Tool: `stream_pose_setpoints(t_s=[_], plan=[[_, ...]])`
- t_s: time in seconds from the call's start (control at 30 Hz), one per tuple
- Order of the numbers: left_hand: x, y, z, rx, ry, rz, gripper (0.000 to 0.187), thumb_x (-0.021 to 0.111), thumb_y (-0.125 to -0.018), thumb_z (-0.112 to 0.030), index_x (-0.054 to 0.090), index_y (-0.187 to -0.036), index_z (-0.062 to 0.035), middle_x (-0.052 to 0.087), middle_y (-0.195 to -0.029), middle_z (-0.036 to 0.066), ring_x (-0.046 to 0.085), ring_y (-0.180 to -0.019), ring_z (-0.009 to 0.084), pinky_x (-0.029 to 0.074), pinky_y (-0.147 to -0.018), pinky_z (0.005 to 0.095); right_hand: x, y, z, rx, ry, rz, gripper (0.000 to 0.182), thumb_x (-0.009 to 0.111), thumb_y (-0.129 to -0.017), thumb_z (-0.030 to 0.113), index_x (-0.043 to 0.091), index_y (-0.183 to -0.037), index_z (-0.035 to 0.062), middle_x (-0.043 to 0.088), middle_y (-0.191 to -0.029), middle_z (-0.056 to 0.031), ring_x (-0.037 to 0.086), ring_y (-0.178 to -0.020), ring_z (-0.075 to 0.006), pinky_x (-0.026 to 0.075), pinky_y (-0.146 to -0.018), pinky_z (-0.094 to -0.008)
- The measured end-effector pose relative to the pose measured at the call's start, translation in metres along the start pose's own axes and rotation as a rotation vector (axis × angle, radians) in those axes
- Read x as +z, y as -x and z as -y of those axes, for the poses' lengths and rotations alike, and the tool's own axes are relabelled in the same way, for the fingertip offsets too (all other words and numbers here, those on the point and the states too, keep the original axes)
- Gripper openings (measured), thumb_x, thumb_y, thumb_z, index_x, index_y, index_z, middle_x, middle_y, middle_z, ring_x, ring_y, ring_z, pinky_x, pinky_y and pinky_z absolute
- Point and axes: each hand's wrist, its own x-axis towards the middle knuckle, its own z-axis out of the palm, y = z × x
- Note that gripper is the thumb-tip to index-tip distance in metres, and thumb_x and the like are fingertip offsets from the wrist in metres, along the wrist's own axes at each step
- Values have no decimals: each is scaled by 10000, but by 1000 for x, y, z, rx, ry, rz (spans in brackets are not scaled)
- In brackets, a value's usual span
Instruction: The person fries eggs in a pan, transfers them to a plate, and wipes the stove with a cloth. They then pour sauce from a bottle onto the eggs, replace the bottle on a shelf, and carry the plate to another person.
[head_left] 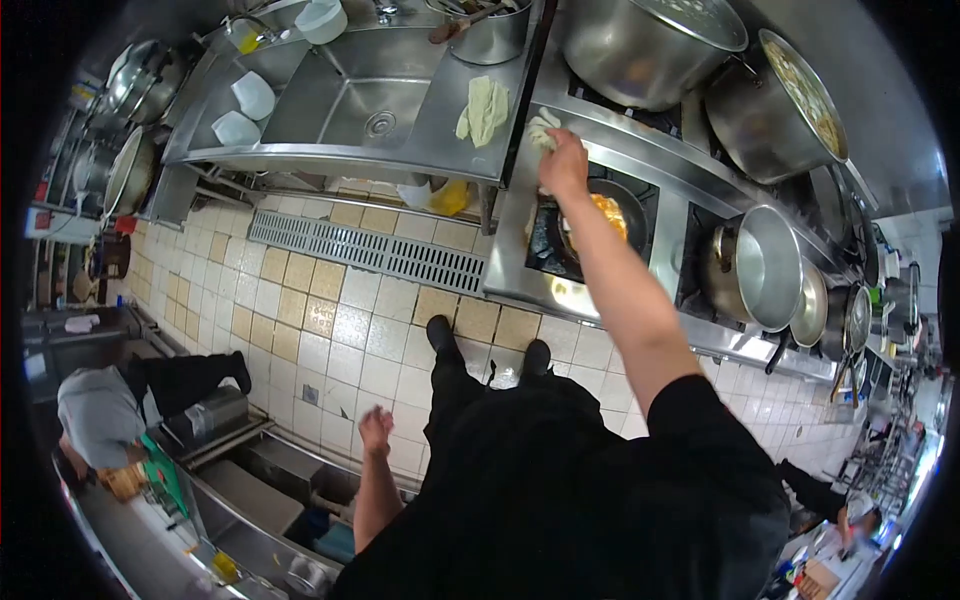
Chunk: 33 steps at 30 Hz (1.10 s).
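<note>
My right hand point(563, 165) is stretched out to the steel stove top point(640, 155) and is closed on a white cloth point(543, 130), which presses against the steel just behind a burner. On that burner sits a dark wok point(622, 200) with orange-yellow food point(612, 215) in it, partly hidden by my forearm. My left hand point(375, 432) hangs at my side over the tiled floor, holding nothing, its fingers loosely apart. A second, pale yellow cloth point(483, 108) lies on the sink counter to the left of the stove.
A steel sink point(350, 100) holds white bowls point(245, 110). Large pots point(650, 45) and pans point(760, 265) crowd the stove. A floor drain grate point(365, 250) runs along the tiles. One person in grey point(100, 415) works at the left counter, another point(830, 500) at lower right.
</note>
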Motion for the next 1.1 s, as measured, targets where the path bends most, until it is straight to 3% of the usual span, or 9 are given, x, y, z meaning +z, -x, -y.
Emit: stream_pose_setpoints(t_s=[0.1,0.2,0.37,0.53,0.63,0.73,0.77,0.87,1.1], plan=[[-37,-14,27,-285,-52,-30,251,552,-872,-276,546,-981,-50,591,-733,75,555,-556,150,452,-500,274,33,-35,-9,327,237,377,341,545,-743,39,569,-1082,36,544,-1149,-190,481,-1121,-335,351,-956,-421],[-62,-30,31,-391,-89,55,256,544,-871,-275,535,-985,-46,581,-723,78,537,-531,152,441,-483,280,91,-12,-53,176,553,485,383,542,-727,41,555,-1108,65,520,-1174,-198,488,-1100,-372,398,-932,-430],[-114,-89,28,-573,20,251,303,529,-868,-297,525,-1017,-33,565,-779,76,536,-592,156,447,-518,277,106,74,6,314,587,419,377,475,-766,26,524,-1139,53,441,-1220,-229,432,-1116,-422,378,-942,-464],[-78,-133,-75,-514,-372,167,343,524,-868,-331,532,-1050,-40,576,-782,84,533,-580,158,455,-525,276,79,193,51,333,317,369,461,442,-731,-34,526,-1178,39,420,-1256,-244,397,-1141,-424,354,-981,-445],[-57,-180,-128,-244,-366,263,339,528,-876,-328,541,-1045,-36,596,-810,85,547,-626,151,460,-554,269,58,250,9,224,277,212,489,442,-697,-47,546,-1165,47,455,-1230,-223,390,-1155,-407,325,-1013,-426],[-7,-183,-192,-115,-315,234,271,533,-883,-285,548,-1001,-42,592,-795,73,543,-636,124,449,-560,246,17,293,-53,551,167,58,511,450,-692,-41,560,-1178,69,464,-1244,-216,399,-1157,-371,309,-1033,-378],[1,-188,-203,-53,-287,316,253,535,-881,-263,546,-1001,-41,579,-787,67,539,-639,114,441,-555,237,-7,299,-58,496,452,32,461,452,-699,-42,580,-1132,52,472,-1230,-218,432,-1117,-372,349,-993,-387],[25,-190,-219,-16,-328,391,259,535,-881,-268,545,-1001,-39,567,-776,60,535,-634,119,437,-555,236,-56,335,-114,816,540,-85,360,532,-685,33,595,-1037,-3,601,-1008,-196,581,-943,-331,465,-812,-382],[28,-196,-180,-229,-548,468,277,576,-864,-318,560,-983,-68,577,-784,86,557,-660,165,473,-573,288,-61,318,-28,610,39,-152,424,575,-682,-8,572,-1106,-20,581,-1078,-206,568,-1016,-302,437,-894,-330]])
